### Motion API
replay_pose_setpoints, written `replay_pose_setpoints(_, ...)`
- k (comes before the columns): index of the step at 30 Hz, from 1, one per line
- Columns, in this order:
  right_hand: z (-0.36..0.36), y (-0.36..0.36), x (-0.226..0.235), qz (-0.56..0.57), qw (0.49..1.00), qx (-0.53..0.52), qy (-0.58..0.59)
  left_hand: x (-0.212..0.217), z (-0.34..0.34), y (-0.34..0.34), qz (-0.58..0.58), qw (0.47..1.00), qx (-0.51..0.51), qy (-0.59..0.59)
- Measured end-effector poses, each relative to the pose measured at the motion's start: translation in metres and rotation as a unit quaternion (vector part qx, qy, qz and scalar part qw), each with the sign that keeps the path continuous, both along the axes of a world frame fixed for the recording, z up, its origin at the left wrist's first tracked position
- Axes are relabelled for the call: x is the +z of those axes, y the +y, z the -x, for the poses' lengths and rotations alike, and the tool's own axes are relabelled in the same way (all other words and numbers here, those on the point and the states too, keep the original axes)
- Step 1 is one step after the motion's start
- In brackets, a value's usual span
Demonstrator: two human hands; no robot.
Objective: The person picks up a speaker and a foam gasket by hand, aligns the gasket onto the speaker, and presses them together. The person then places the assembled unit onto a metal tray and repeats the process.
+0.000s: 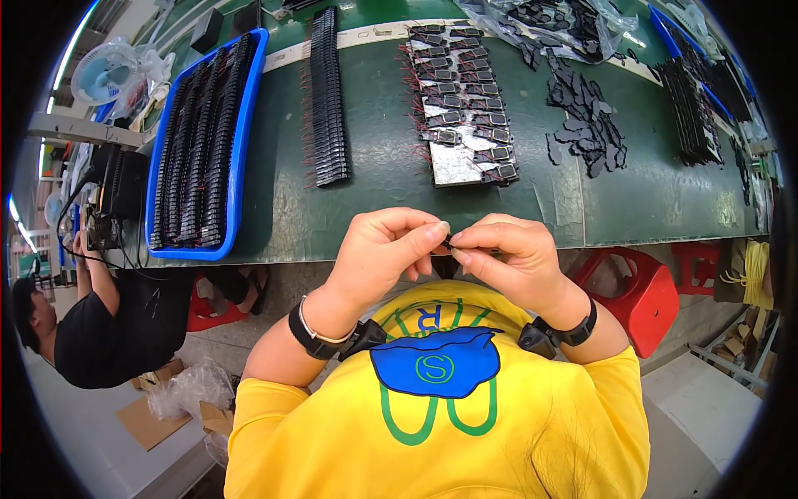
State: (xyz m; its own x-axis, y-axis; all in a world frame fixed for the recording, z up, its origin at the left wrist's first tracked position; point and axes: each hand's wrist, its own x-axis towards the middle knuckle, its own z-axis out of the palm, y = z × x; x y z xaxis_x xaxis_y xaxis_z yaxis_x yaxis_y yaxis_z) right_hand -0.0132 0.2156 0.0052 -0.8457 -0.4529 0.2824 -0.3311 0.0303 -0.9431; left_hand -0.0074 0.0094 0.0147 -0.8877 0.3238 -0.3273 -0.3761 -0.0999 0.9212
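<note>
Both my hands are raised at the table's near edge, fingertips almost meeting. A small black part [450, 242] sits between them, mostly hidden by the fingers, so its exact kind does not show. My left hand [391, 245] pinches it from one side with thumb and forefinger. Closed on its other side is my right hand [509, 254]. Straight ahead lies a white board [455, 166] carrying rows of small black speaker-like modules [449, 101] with thin red wires. Right of it, thin black flat pieces [586, 121] are spread in a loose heap.
A long stack of black modules [328, 100] with red wires lies left of the board. Beyond it stands a blue tray [235, 200] filled with similar rows. Clear plastic bags [611, 29] lie at the back. Red stools [636, 299] stand below; a co-worker [116, 324] sits at left.
</note>
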Motion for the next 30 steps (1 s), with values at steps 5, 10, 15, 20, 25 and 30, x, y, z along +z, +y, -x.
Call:
replay_pose_setpoints(5,0.000,0.002,0.002,-0.012,1.000,-0.007,0.016,0.006,-0.001,0.002,0.014,1.000,0.007,0.003)
replay_pose_setpoints(10,0.001,0.001,-0.005,0.001,1.000,0.009,0.005,0.006,0.005,-0.008,-0.032,0.997,-0.028,-0.058)
replay_pose_setpoints(15,0.004,0.011,0.004,0.028,0.999,0.030,-0.032,0.005,0.006,-0.011,-0.051,0.993,-0.051,-0.098)
replay_pose_setpoints(20,0.024,0.073,0.005,-0.141,0.974,-0.166,0.062,-0.007,0.001,-0.022,-0.105,0.992,-0.020,-0.072)
replay_pose_setpoints(25,0.049,0.103,0.000,-0.291,0.912,-0.280,0.073,-0.017,0.004,-0.018,-0.152,0.988,-0.007,-0.033)
replay_pose_setpoints(30,0.067,0.075,0.004,-0.459,0.823,-0.310,0.123,-0.016,0.006,-0.013,-0.160,0.987,-0.010,-0.029)
